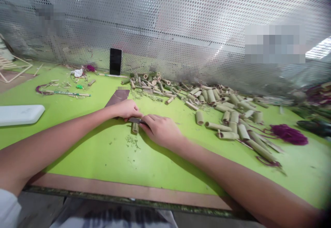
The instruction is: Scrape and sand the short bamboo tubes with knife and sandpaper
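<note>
Some illegible marking point(26, 111) shows on a white case point(15, 116); left hand point(127, 109) grips bamboo tube point(134, 128), right hand point(162, 129) knife point(135, 120).

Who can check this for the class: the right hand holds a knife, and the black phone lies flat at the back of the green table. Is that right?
Not quite: the black phone stands upright at the back of the green table, as the head view shows. The right hand does hold a knife.
</note>
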{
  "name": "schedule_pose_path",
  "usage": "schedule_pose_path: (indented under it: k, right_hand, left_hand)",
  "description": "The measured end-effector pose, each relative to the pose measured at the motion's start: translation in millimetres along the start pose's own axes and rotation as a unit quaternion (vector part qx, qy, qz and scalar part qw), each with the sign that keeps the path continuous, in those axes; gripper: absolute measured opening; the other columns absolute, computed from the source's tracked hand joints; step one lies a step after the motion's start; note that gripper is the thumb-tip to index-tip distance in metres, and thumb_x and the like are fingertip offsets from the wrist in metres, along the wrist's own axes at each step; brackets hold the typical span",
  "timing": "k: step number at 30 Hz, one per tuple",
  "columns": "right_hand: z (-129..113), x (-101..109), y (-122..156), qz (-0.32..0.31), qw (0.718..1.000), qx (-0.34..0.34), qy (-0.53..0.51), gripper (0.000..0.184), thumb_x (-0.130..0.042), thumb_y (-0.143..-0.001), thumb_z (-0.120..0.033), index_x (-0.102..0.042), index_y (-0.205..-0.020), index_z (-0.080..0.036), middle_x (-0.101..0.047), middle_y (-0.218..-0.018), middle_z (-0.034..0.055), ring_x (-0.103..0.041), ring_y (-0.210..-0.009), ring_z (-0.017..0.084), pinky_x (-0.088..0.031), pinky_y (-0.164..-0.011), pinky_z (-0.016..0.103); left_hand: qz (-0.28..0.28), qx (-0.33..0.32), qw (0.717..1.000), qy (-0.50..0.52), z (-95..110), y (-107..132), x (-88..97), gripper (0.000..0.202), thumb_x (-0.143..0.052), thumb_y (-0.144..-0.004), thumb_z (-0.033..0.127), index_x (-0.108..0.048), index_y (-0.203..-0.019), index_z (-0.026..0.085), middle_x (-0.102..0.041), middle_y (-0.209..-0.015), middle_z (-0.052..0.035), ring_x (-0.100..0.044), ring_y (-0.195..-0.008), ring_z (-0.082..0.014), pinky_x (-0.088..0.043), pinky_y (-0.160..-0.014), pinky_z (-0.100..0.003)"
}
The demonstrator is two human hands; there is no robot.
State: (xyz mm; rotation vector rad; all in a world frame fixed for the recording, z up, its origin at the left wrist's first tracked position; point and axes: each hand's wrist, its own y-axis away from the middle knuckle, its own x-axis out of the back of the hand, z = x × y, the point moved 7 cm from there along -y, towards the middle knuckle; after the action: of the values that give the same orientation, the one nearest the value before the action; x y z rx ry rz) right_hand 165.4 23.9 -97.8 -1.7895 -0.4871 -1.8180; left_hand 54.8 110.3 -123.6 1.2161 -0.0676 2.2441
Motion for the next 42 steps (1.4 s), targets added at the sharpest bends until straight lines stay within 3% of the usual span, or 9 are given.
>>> schedule_pose_path:
  k: [12,21,26,36,42]
  right_hand:
    - [1.5,-0.1,-3.1,0.006,1.000,-0.004,0.016,0.031,-0.042,-0.105,-0.033,-0.066,-0.108,-0.015,-0.073,-0.090,0.0088,-0.065,-0.077,0.020,-0.036,-0.072,0.033]
    - [6.4,-6.2,-6.7,-0.013,0.999,0.007,-0.040,0.028,-0.044,-0.104,-0.032,-0.066,-0.103,-0.015,-0.072,-0.084,0.0076,-0.060,-0.066,0.018,-0.036,-0.077,0.032]
    - [0.9,-6.6,4.4,-0.016,0.996,0.054,-0.068,0.029,-0.042,-0.105,-0.034,-0.064,-0.097,-0.016,-0.070,-0.080,0.0051,-0.059,-0.066,0.016,-0.034,-0.077,0.032]
    - [-0.2,-2.5,-5.0,0.040,0.998,0.047,-0.027,0.030,-0.042,-0.105,-0.031,-0.066,-0.102,-0.014,-0.071,-0.080,0.0074,-0.059,-0.067,0.018,-0.032,-0.073,0.032]
    - [2.7,-2.9,-6.9,0.011,0.998,0.032,-0.047,0.028,-0.044,-0.104,-0.031,-0.067,-0.109,-0.015,-0.072,-0.082,0.0065,-0.058,-0.067,0.019,-0.034,-0.071,0.032]
  left_hand:
    - [0.004,0.018,1.000,-0.011,1.4,-1.7,-1.1,0.050,-0.066,-0.079,0.060,-0.059,-0.052,0.019,-0.049,-0.035,-0.0011,-0.050,-0.037,-0.0158,-0.034,-0.042,-0.026]
    - [0.027,-0.009,0.999,0.021,5.3,1.4,0.3,0.041,-0.067,-0.080,0.042,-0.055,-0.048,0.019,-0.049,-0.035,0.0020,-0.049,-0.035,-0.0127,-0.033,-0.041,-0.024]
    - [0.030,-0.006,0.999,0.040,4.0,2.7,-0.9,0.035,-0.067,-0.075,0.034,-0.053,-0.047,0.019,-0.052,-0.039,0.0008,-0.051,-0.036,-0.0132,-0.034,-0.040,-0.024]
    - [-0.001,0.013,1.000,-0.024,6.9,-0.6,-0.2,0.039,-0.065,-0.081,0.041,-0.057,-0.050,0.019,-0.048,-0.034,0.0007,-0.047,-0.037,-0.0143,-0.029,-0.040,-0.026]
    - [-0.015,0.021,0.999,-0.037,9.1,-1.3,0.1,0.039,-0.063,-0.084,0.041,-0.060,-0.051,0.019,-0.046,-0.034,0.0009,-0.047,-0.036,-0.0142,-0.030,-0.041,-0.026]
